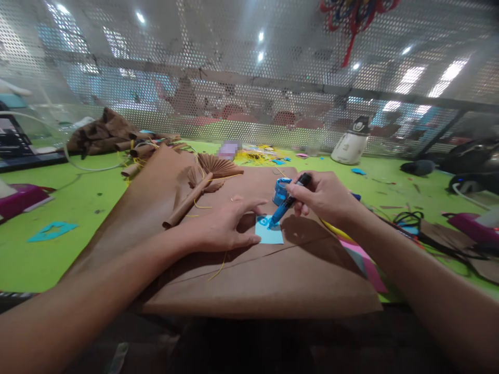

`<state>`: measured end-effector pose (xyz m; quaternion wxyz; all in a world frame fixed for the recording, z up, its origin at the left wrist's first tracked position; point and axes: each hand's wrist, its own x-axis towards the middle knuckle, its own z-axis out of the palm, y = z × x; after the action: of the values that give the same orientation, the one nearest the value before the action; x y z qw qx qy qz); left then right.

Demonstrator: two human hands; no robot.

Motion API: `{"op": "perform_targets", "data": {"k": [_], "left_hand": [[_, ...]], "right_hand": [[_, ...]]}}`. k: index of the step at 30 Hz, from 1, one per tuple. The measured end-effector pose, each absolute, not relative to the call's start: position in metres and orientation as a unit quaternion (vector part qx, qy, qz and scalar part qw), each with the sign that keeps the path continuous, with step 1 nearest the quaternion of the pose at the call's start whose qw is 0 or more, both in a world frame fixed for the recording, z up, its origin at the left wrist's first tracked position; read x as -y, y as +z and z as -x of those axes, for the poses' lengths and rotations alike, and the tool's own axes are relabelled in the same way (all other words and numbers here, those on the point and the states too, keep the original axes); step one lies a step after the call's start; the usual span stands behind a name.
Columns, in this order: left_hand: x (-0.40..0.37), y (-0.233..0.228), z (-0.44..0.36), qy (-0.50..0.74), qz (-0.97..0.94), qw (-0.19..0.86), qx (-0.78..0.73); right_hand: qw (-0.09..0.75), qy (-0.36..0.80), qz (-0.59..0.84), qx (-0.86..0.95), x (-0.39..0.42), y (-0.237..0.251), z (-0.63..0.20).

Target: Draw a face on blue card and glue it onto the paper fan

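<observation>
Gripping a blue marker (287,201) in closed fingers, the right hand (323,197) sets its tip on a small blue paper square (270,231). The left hand (226,226), fingers extended flat, pins the square's left edge onto brown kraft paper (273,280). A blue jar (279,190) stands just behind.

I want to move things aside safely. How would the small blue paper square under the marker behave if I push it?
The blue paper square looks thin and flat, so it is probably light and floppy. The left hand pins its edge, suggesting it slides easily on the brown paper.
</observation>
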<state>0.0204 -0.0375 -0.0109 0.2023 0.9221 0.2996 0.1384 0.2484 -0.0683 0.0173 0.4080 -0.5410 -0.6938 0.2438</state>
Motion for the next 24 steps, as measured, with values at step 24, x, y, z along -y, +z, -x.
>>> {"op": "perform_targets", "data": {"k": [24], "left_hand": [[0.0379,-0.0107,-0.0204,0.143,-0.920,0.204,-0.304]], "right_hand": [[0.402,0.231,0.534,0.708,0.0691,0.0164,-0.2468]]}}
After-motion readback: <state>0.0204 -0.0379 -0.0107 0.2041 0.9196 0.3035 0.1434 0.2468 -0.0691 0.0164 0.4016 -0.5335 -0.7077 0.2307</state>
